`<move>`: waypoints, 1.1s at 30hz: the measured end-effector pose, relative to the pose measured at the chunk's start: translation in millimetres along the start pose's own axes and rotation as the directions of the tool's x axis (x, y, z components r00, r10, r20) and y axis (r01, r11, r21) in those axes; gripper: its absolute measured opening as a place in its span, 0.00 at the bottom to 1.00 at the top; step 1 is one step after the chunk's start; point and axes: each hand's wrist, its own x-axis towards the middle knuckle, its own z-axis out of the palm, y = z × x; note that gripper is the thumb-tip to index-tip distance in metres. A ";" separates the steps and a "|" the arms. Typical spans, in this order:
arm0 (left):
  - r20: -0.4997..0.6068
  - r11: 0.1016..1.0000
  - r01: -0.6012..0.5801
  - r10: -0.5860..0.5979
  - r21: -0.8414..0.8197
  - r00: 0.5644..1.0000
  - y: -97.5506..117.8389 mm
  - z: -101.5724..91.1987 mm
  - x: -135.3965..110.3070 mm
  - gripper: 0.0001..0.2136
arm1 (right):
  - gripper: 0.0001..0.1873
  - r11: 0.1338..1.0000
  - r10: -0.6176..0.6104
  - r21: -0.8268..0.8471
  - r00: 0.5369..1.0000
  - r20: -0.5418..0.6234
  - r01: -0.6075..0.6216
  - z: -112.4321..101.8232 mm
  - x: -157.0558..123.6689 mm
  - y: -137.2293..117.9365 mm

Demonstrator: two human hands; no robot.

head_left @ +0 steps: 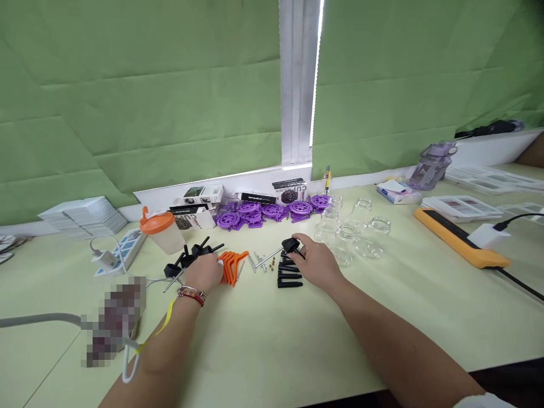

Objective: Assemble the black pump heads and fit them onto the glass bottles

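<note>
My right hand [318,262] is closed around a black knob-like part [290,245], from which a thin metal rod [268,259] points down and left. Under it lies a column of black tubular pieces [289,276]. My left hand [205,273] is curled at the left end of a row of orange angled pieces [233,266]; its fingertips are mostly hidden, and what they hold does not show. Just behind that hand sit several black parts with stems [187,258]. Loose metal pins [259,262] and tiny brown bits [272,264] lie between my hands.
Purple wheel-like parts [274,211] and printed boxes [199,195] line the back. Clear glass vessels [369,232] stand to the right, near an orange-and-black power strip [461,238]. On the left are an orange-lidded cup [164,229], another power strip [127,249] and cables.
</note>
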 end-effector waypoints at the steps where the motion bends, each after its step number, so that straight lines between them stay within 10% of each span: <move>1: -0.014 1.000 -0.012 0.012 0.005 1.000 2.1 -1.4 -0.7 0.15 | 0.23 1.000 0.002 0.000 1.000 0.001 -0.002 0.0 0.0 0.1; 33: -0.042 1.000 -0.010 0.009 -0.029 0.999 50.1 20.1 -2.4 0.22 | 0.23 0.999 -0.020 -0.038 0.998 0.058 0.023 2.1 -4.6 -6.0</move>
